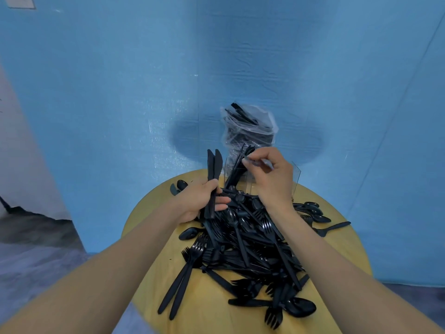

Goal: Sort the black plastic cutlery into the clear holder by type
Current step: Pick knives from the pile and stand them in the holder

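Forks [190,266] heaped on counter [209,312]; left hand [202,201] grip holding knives [213,174], right hand [272,174] pinching cutlery at clear holder [295,175].

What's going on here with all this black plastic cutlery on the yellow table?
A person is sorting it by type. The left hand holds a small bunch of knives upright, blades up. The right hand is up at the clear holder at the far edge of the yellow table, its fingers at the tops of the pieces already standing there. A big mixed pile of forks, spoons and knives is still unsorted, and a plastic bag of more cutlery stands behind the holder.
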The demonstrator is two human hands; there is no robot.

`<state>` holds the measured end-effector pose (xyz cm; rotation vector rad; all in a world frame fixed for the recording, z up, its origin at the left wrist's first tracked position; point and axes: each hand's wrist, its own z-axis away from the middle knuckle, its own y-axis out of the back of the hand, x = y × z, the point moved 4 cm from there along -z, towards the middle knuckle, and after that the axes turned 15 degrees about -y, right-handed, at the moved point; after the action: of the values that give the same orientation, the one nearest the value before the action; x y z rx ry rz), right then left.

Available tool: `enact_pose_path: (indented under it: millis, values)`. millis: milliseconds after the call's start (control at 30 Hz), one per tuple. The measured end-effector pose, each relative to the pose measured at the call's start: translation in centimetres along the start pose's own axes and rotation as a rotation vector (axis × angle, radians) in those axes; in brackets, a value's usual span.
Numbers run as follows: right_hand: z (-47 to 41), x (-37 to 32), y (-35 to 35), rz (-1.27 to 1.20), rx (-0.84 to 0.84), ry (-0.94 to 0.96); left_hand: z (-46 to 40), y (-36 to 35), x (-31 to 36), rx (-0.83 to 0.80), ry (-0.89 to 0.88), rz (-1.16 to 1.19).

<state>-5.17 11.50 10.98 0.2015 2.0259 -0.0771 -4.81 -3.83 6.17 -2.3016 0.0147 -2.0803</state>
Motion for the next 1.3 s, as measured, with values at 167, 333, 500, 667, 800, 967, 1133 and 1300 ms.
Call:
enact_pose_path:
  millis: [167, 333, 500, 667, 800, 967, 1133, 1300]
  values:
    - [1.0, 1.4, -1.7, 0.152, -0.139, 0.276, 0.0, -1.3, 0.8, -0.028, -0.047, 0.120]
    - [1.1, 2.7, -2.1, 0.296, -0.138, 0.439, -0.3, -1.8, 1.7, -0.054, -0.042, 0.218]
    - [-0.1, 3.4, -2.3, 0.425, -0.159, 0.462, -1.6, -2.0, 1.3, -0.042, -0.037, 0.195]
    - [-1.6, 3.8, -2.0, 0.312, -0.262, 0.230, -3.2, -1.8, 0.8, -0.013, -0.059, 0.068]
    - [-4.8, 5.2, -2.3, 0.259, -0.183, -0.222, -4.3, -1.9, 0.8, -0.062, -0.075, 0.079]
    - [-7.1, 5.4, -3.8, 0.063, -0.284, -0.382, -5.4, -2.5, 0.1, -0.176, -0.080, 0.057]
    - [-9.5, 6.0, -3.7, -0.020, -0.290, -0.417, -7.2, -3.0, -0.1, -0.215, -0.106, 0.049]
    - [-11.6, 6.4, -3.0, -0.083, -0.421, -0.495, -9.1, -3.7, -0.3, -0.347, -0.025, 0.027]
